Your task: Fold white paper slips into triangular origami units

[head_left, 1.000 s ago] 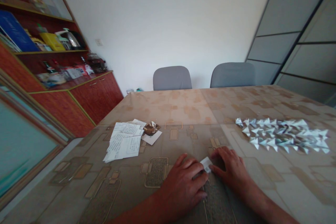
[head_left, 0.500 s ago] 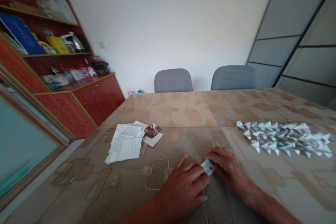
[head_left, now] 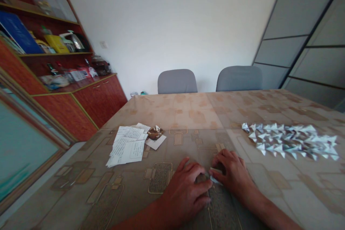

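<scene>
A small folded piece of white paper (head_left: 216, 180) is between my hands, low over the near part of the table. My right hand (head_left: 232, 170) pinches it, thumb across its face and the other fingers curled behind. From the other side, my left hand (head_left: 187, 188) meets the paper's left edge with bent fingertips; its grip is partly hidden. To the right, several folded white and silvery paper pieces (head_left: 293, 140) with pointed tips stand in rows. On the left lie overlapping printed paper slips (head_left: 128, 145), beside a brown picture card (head_left: 155, 133) and a white card (head_left: 156, 142).
The table (head_left: 188, 111) has a patterned cover. Behind its far edge stand two grey chairs (head_left: 177, 81). A red-brown cabinet (head_left: 94, 104) with shelves holding bottles, a kettle (head_left: 77, 41) and a blue folder (head_left: 20, 32) is at the left. Grey panelled doors (head_left: 285, 18) are at the right.
The folded paper has turned and tilted, showing less of its face. My right thumb now lies across it, and my left fingers have shifted slightly left. The view has moved a little.
</scene>
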Demonstrator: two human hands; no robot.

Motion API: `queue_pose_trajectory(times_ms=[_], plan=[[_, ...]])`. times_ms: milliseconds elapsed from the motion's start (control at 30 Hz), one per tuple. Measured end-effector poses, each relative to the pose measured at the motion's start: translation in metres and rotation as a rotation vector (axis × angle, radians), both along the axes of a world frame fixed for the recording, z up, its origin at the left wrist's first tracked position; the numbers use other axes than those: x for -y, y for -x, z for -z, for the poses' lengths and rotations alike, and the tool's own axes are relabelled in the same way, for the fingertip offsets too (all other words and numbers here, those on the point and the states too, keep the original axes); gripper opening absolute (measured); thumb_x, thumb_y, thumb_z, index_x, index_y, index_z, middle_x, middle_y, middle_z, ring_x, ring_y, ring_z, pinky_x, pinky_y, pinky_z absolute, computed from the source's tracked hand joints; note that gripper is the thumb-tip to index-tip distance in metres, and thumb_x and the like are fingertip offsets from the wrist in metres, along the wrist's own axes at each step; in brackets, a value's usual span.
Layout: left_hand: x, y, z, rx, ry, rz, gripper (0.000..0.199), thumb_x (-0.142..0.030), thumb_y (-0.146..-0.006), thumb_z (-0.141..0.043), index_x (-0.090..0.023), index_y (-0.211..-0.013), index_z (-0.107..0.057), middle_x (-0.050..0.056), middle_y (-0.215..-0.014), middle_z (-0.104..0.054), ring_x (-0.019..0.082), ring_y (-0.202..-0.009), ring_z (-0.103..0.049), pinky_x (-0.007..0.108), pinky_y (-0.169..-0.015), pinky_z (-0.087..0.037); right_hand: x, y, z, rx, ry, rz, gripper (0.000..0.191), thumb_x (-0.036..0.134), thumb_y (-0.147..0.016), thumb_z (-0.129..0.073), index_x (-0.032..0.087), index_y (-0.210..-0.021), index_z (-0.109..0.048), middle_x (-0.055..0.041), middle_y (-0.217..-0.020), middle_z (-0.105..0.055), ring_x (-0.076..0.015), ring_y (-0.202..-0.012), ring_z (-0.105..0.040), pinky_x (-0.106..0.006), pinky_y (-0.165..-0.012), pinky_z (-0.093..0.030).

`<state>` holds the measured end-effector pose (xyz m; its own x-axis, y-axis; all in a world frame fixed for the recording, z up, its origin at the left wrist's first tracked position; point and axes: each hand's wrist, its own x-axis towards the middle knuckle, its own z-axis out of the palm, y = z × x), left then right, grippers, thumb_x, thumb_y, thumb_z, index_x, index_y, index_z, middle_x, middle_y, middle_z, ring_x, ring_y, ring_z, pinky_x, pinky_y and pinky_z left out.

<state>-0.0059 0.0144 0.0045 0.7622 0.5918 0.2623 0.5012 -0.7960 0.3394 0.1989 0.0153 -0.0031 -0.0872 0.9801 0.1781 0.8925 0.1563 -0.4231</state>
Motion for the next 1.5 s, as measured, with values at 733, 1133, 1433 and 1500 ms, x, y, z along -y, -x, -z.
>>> queue_pose_trajectory(times_ms=[733,1133,1433,1500], plan=[[-0.005,0.004,-0.010,-0.069,0.052,0.105,0.032,-0.041,-0.092,-0.055,-0.025,-0.120,-0.057,0.003,-0.134,-0.054,0.023,-0.129,-0.040,0.050,-0.114,-0.015,0.015,-0.002,-0.005,0.049,0.093,0.026,0.008,0.017,-0.070,-0.069,0.024,-0.073,-0.065,-0.0028,-0.087,-0.062,-0.0265,-0.088,-0.057,-0.039,-0.076,-0.040],[-0.002,0.006,-0.004,0.009,0.076,0.062,0.032,-0.034,-0.088,-0.061,-0.027,-0.119,-0.061,0.006,-0.134,-0.052,0.024,-0.126,-0.043,0.054,-0.110,-0.022,0.007,-0.022,-0.004,-0.046,0.121,-0.047,0.013,0.019,-0.074,-0.064,0.022,-0.086,-0.068,-0.0038,-0.084,-0.067,-0.0252,-0.082,-0.059,-0.038,-0.074,-0.041],[-0.007,0.002,-0.002,0.195,0.137,0.004,0.029,-0.027,-0.084,-0.066,-0.023,-0.113,-0.062,0.006,-0.116,-0.064,0.023,-0.109,-0.055,0.046,-0.103,-0.034,0.005,-0.015,-0.008,-0.285,0.053,-0.155,0.007,0.021,-0.080,-0.061,0.021,-0.073,-0.063,-0.0022,-0.077,-0.063,-0.0216,-0.078,-0.059,-0.032,-0.069,-0.044],[-0.007,-0.002,0.001,0.310,0.196,-0.114,0.028,-0.022,-0.077,-0.071,-0.021,-0.104,-0.064,0.004,-0.102,-0.066,0.022,-0.098,-0.058,0.039,-0.091,-0.043,0.008,-0.011,-0.014,-0.407,0.009,-0.213,0.009,0.023,-0.083,-0.060,0.022,-0.074,-0.062,-0.0015,-0.080,-0.063,-0.0203,-0.081,-0.059,-0.031,-0.072,-0.045]])
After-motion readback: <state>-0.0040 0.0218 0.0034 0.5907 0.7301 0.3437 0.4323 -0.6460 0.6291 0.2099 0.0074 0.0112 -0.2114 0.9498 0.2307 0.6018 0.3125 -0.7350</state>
